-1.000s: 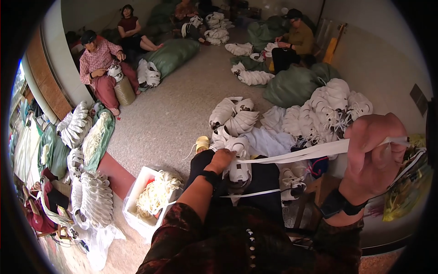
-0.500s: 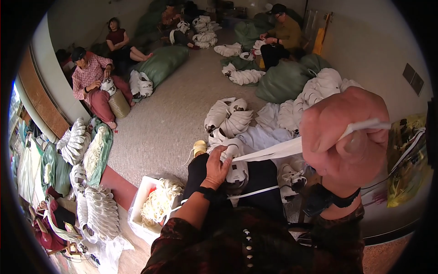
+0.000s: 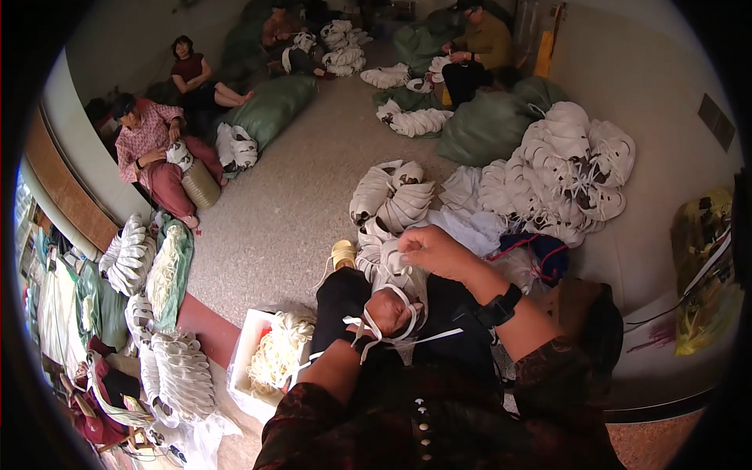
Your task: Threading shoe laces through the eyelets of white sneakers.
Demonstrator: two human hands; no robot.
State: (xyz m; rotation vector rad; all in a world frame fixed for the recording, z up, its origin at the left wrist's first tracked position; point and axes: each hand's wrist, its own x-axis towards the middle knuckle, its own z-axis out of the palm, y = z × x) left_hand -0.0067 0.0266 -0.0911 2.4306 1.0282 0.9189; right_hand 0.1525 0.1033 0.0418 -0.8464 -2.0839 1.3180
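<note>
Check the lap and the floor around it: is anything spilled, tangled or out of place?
Nothing stands out. The left hand holds a white strap looped round it, the right hand works at the white shoe upper on the lap. The white cords sit inside their white box; the upper stacks lie in bundles.

Floor (image 3: 313,196): speckled grey, centre of the view.
Green sacks (image 3: 486,129): at 1 o'clock, beside a seated person in an olive top (image 3: 474,51).
Tall pile of white pieces (image 3: 576,168): at 2 o'clock, against the wall.
White box of cream cord (image 3: 270,356): at 7 o'clock.
Person in pink patterned clothes (image 3: 153,153): at 10 o'clock, seated by a woven basket (image 3: 201,184).
Yellow bag (image 3: 705,274): at 3 o'clock.
</note>
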